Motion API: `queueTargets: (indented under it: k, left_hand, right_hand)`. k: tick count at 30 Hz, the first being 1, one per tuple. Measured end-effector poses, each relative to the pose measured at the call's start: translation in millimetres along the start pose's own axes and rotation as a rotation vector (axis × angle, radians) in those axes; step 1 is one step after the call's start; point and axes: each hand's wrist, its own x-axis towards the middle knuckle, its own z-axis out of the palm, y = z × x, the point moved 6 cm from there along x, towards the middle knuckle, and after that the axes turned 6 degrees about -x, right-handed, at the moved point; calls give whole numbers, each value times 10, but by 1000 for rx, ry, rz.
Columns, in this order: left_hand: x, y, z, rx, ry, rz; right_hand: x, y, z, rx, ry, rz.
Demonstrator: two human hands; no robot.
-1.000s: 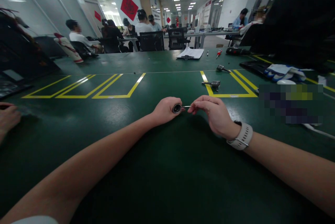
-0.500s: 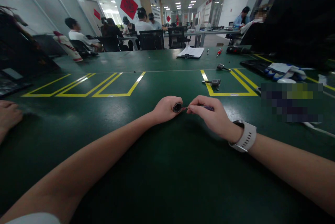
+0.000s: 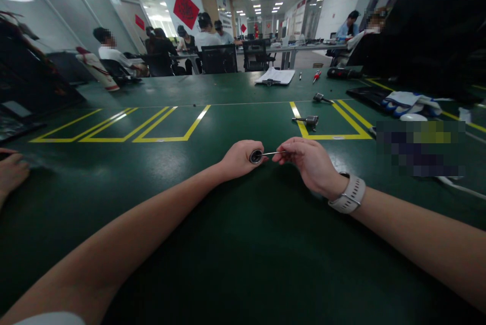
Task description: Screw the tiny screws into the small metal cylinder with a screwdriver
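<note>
My left hand (image 3: 242, 158) is wrapped round a small dark cylindrical metal part (image 3: 255, 156), its round end facing me. Most of that part is hidden by my fingers. In my right hand (image 3: 309, 163) I pinch a thin screwdriver (image 3: 274, 153); its bare metal shaft points left and its tip reaches the round end of the part. The handle is hidden behind my fingers. Beyond my hands lie two metal parts, each a short cylinder with a thin rod: one nearer (image 3: 312, 121), on a yellow tape line, and one farther back (image 3: 322, 97).
Yellow tape outlines (image 3: 159, 140) mark the green table (image 3: 228, 244). Farther back lie a clipboard with paper (image 3: 276, 76), a red screwdriver (image 3: 316, 76) and a white-and-blue glove (image 3: 412, 102). Another person's hand (image 3: 13, 170) rests at the left edge.
My right hand has turned, and its fingers now sit farther from the part, showing more of the shaft. The screwdriver's dark handle has gone out of sight. My left hand stays nearly still.
</note>
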Motion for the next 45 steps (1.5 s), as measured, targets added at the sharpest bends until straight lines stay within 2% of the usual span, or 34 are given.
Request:
queueTargets:
  k: [5, 11, 26, 45]
  left_hand:
    - [5, 0, 1, 1, -5, 0]
    - [6, 2, -7, 3, 14, 27]
    - [-3, -39, -20, -41, 47, -33]
    - [-6, -55, -32, -6, 71, -26]
  right_hand:
    - [-25, -74, 21, -59, -15, -82]
    - [7, -13, -36, 10, 45, 7]
    - [20, -17, -105, 40, 116, -43]
    - [37, -4, -114, -152, 140, -126]
